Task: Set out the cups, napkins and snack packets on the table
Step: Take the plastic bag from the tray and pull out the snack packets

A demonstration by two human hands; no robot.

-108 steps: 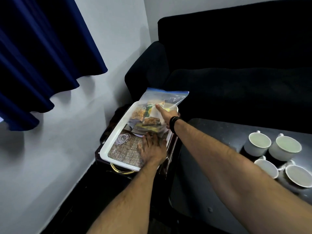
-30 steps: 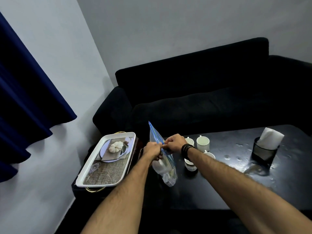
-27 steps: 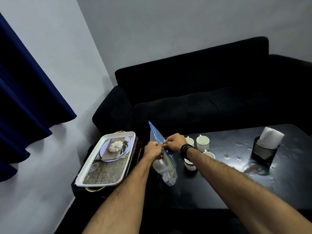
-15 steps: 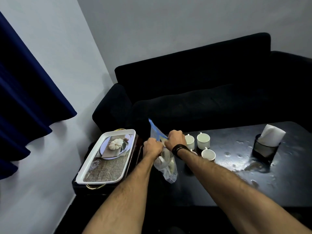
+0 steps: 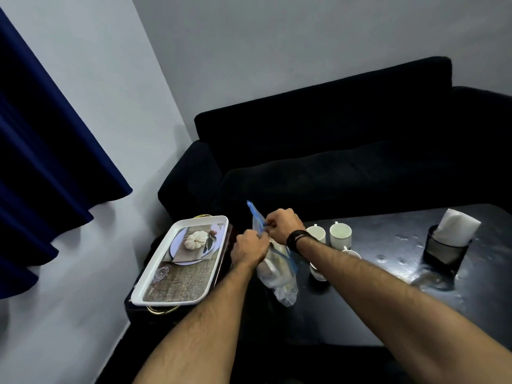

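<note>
Dark table lies below my hands. Left hand and right hand both pinch the bag seal; bag hangs straight down between them.

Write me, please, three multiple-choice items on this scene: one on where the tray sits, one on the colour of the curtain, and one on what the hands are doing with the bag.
1. Where is the white tray?
A. On the sofa
B. On a low stand left of the dark table
C. On the dark table by the cups

2. What colour is the curtain?
A. Dark blue
B. Red
C. Yellow

3. What is the state of the clear zip bag?
A. Lying flat on the tray
B. Held at its blue top edge by both hands
C. Tucked into the napkin holder

Answers: 1 B, the tray rests beside the dark table, not on it. 2 A, the drape at left is deep blue. 3 B, the left hand and right hand each have a grip on its top.
</note>
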